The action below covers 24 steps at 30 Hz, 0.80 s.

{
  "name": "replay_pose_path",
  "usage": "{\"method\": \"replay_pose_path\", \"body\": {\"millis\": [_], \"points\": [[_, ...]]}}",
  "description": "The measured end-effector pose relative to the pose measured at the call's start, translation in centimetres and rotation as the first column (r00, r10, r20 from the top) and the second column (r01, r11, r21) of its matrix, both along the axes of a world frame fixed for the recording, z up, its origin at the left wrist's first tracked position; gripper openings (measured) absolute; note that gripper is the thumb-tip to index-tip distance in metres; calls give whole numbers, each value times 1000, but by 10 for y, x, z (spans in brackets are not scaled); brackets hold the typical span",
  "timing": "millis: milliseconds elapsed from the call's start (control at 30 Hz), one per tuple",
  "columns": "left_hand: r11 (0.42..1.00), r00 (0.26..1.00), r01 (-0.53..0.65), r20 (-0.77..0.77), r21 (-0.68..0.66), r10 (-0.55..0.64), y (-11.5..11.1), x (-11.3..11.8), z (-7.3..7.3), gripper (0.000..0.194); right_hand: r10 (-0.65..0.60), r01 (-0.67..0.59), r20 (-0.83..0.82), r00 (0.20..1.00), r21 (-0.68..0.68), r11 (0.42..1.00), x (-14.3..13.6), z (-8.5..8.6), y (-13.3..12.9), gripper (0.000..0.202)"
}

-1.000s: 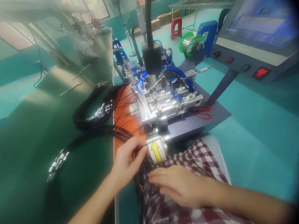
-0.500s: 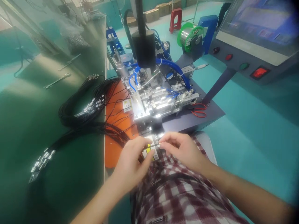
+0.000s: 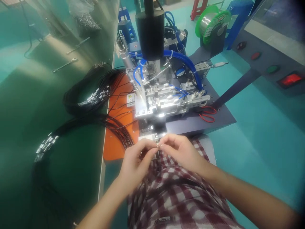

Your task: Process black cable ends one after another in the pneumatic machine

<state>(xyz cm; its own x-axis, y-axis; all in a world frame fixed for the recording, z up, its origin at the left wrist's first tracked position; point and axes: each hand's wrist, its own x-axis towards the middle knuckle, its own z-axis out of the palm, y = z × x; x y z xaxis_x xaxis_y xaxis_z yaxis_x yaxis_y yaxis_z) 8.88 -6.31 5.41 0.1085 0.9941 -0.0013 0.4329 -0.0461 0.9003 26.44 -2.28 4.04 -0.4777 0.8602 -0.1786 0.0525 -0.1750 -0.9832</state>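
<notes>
One thin, pale-looking wire end [image 3: 158,146] is pinched by both grips, left hand [image 3: 137,159] and right hand [image 3: 182,151], just before the silver metal machine [image 3: 168,103]. Fingertip fiddling's being done, seemingly; steadiness is probably called for next.

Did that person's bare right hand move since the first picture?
Yes. The bare right hand has moved forward, closer to the silver metal machine, and is now beside the bare left hand.

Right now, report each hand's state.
Left hand: closed, pinching a thin wire.
Right hand: closed, pinching the wire's tip beside it.
</notes>
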Motion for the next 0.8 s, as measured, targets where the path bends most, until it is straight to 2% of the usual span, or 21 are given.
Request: {"method": "replay_pose_path", "body": {"millis": [67, 167, 300, 367, 400, 500, 600, 700, 800], "points": [[995, 997, 29, 72, -99, -22, 0, -6, 1, 13, 34, -41, 35, 999, 203, 978, 1, -3, 4, 8], [946, 979, 126, 189, -298, -70, 3, -18, 3, 18, 133, -141, 52, 990, 466, 874, 3, -7, 11, 15], [812, 933, 305, 330, -498, -148, 10, -30, 5, 19, 231, -211, 44, 972, 594, 776, 0, -10, 13, 18], [793, 924, 320, 357, -518, -139, 14, -31, 5, 17, 210, -188, 32, 977, 589, 786, -2, -10, 11, 16], [804, 926, 301, 358, -513, -119, 15, -30, 5, 17, 163, -154, 33, 986, 555, 817, -3, -9, 9, 15], [857, 940, 206, 340, -472, -39, 17, -24, 4, 17, -94, 46, 109, 990, 373, 927, -4, -5, 0, 11], [898, 945, 125, 326, -422, 21, 19, -18, 1, 16, -238, 170, 196, 951, 311, 935, -4, -1, -8, 5], [925, 955, 59, 290, -375, 57, 21, -17, -2, 15, -237, 161, 216, 947, 319, 934, -9, 2, -11, 2], [927, 957, 41, 280, -372, 70, 21, -18, -2, 15, -259, 186, 229, 939, 297, 937, -18, 2, -9, 1]]}}
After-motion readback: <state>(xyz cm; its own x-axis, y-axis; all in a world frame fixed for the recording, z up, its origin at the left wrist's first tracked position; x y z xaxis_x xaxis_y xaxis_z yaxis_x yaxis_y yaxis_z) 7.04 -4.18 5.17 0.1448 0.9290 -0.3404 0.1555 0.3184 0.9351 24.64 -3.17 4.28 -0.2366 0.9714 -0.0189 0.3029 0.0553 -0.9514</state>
